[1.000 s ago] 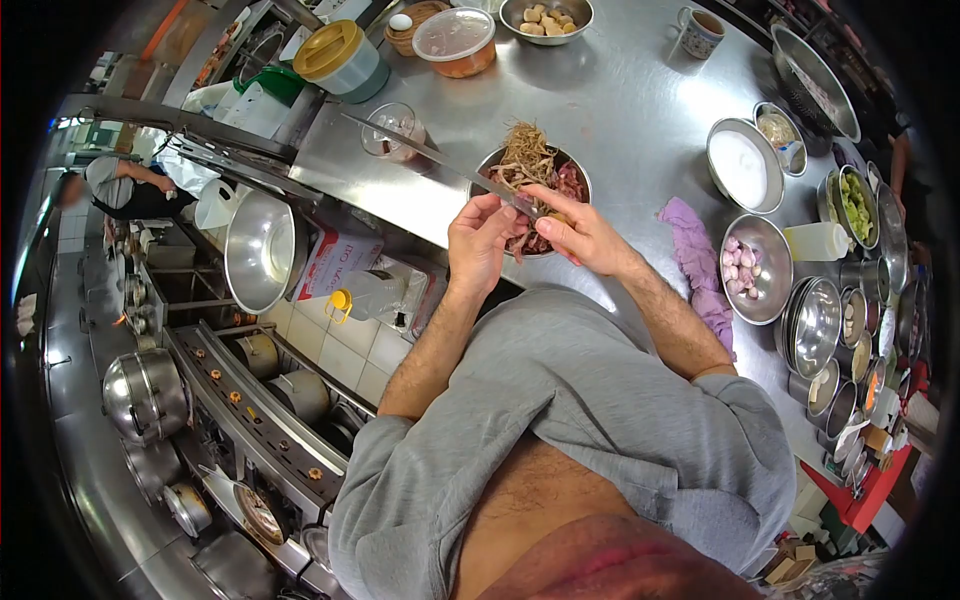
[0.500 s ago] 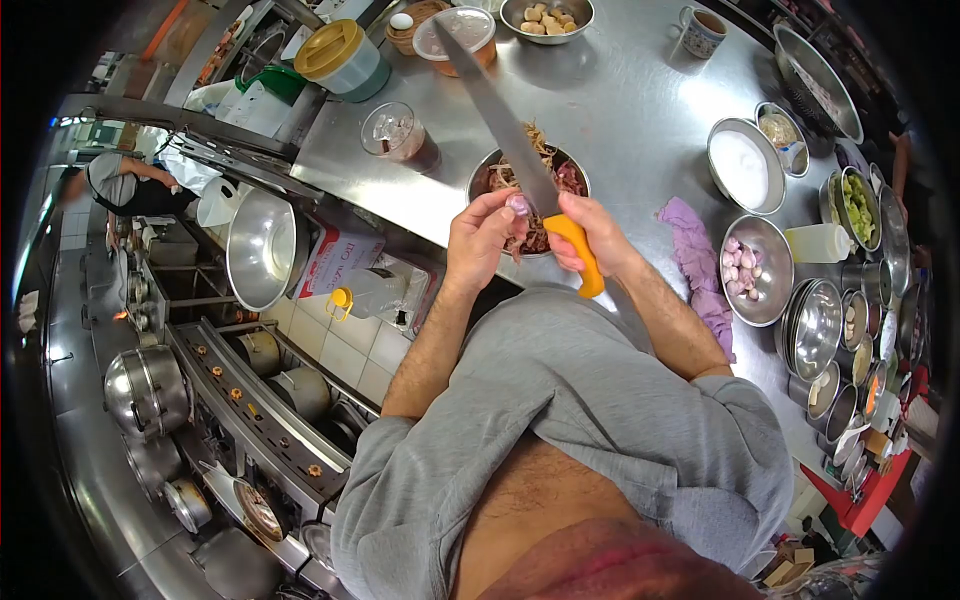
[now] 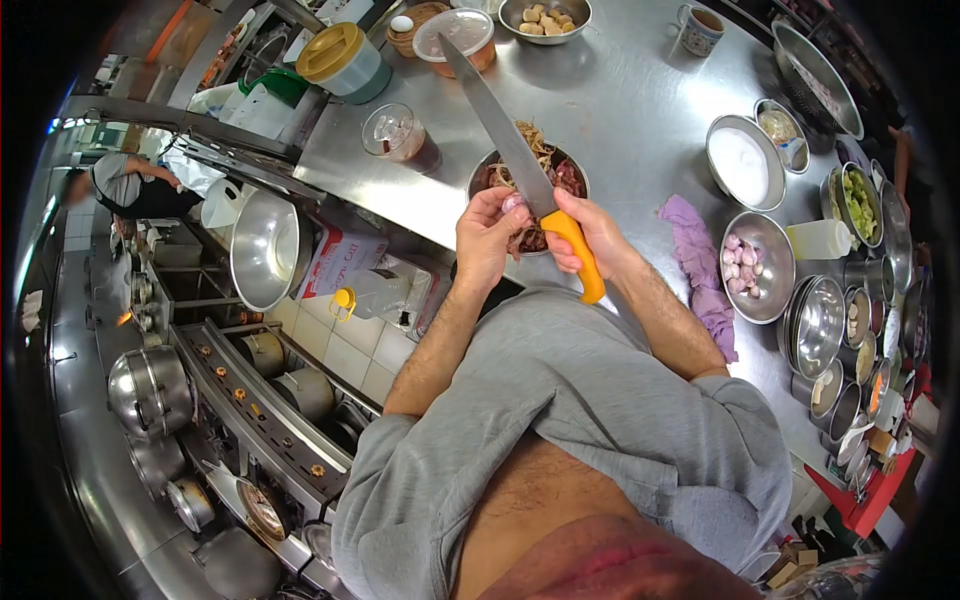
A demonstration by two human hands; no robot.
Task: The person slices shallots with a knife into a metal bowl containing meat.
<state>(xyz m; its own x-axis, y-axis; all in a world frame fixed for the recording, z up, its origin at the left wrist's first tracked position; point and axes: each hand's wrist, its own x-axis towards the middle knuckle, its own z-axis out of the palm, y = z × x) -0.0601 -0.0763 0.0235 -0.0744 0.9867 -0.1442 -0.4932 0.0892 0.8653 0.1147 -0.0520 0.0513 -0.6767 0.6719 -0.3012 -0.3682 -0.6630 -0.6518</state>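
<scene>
My left hand (image 3: 487, 222) is closed on a small purple-white shallot (image 3: 513, 204), pinched at the fingertips. In my right hand (image 3: 592, 232) is a big kitchen knife (image 3: 505, 125) with a yellow handle, its wide blade pointing up and away to the left. The heel of the blade is close beside the shallot; whether they touch I cannot tell. Beneath both hands stands a metal bowl (image 3: 474, 181) with brown-red peelings and dry root strands, partly hidden by the blade and fingers. To the right, another metal bowl (image 3: 760, 305) holds several peeled shallots (image 3: 741, 264).
A purple cloth (image 3: 697, 268) lies right of my hands, near a bowl of white powder (image 3: 741, 165). Left of the peelings bowl is a glass of dark liquid (image 3: 403, 140). A lidded tub (image 3: 455, 42) stands at the back. A person (image 3: 135, 186) is at far left.
Both hands stay over the bowl with the shallot and knife. My left hand has shifted slightly right. The person at far left has moved an arm a little.
</scene>
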